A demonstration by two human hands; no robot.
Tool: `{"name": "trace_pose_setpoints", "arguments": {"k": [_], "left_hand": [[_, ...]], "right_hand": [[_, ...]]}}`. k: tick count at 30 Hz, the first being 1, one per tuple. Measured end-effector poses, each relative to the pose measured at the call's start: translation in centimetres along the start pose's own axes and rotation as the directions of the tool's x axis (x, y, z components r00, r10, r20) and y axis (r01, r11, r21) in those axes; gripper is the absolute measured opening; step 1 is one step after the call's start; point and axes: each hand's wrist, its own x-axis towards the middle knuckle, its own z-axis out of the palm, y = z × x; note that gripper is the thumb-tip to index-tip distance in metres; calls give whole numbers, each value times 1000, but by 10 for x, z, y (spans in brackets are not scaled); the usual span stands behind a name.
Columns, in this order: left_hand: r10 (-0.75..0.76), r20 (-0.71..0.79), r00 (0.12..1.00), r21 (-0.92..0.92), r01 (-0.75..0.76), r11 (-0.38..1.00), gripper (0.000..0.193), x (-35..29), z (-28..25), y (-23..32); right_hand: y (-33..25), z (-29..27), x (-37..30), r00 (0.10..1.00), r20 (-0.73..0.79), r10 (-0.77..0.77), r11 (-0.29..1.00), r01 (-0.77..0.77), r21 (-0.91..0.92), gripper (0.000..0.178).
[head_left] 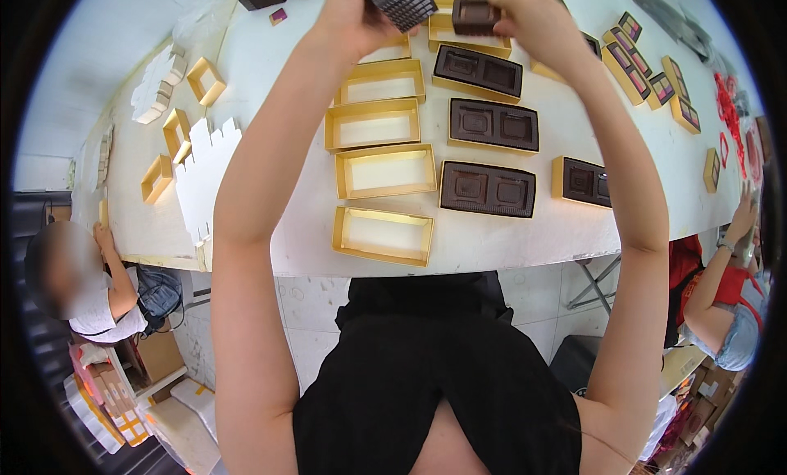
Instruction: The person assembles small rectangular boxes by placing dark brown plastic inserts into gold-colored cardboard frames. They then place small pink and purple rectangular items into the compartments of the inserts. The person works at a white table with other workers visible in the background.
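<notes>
The right hand [529, 18] grasps a brown tray [474, 16] over the gold box [467, 43]; left of this box, the left hand [354, 26] grips a dark tray stack [402, 6]. Tray-placing seems underway, calling for careful lowering.

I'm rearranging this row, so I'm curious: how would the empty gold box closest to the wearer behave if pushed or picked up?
The gold box is probably light, as its walls look thin and it holds nothing. Pushed, it would likely slide rather than tip, being low and broad on a smooth-looking table. Squeezed, its long walls might bow.
</notes>
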Motion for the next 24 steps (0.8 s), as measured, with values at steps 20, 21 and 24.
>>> {"name": "trace_pose_setpoints", "arguments": {"k": [20,21,24], "left_hand": [[-227,-69,971,58,231,971,28,28,-2,-17],[-238,-55,970,54,241,969,28,31,-1,-17],[-230,-63,971,53,234,971,27,30,4,-18]], "right_hand": [[21,56,5,940,-45,338,941,-338,20,25],[26,56,5,944,-50,325,945,-322,52,25],[45,61,4,915,67,397,827,-389,405,23]]}}
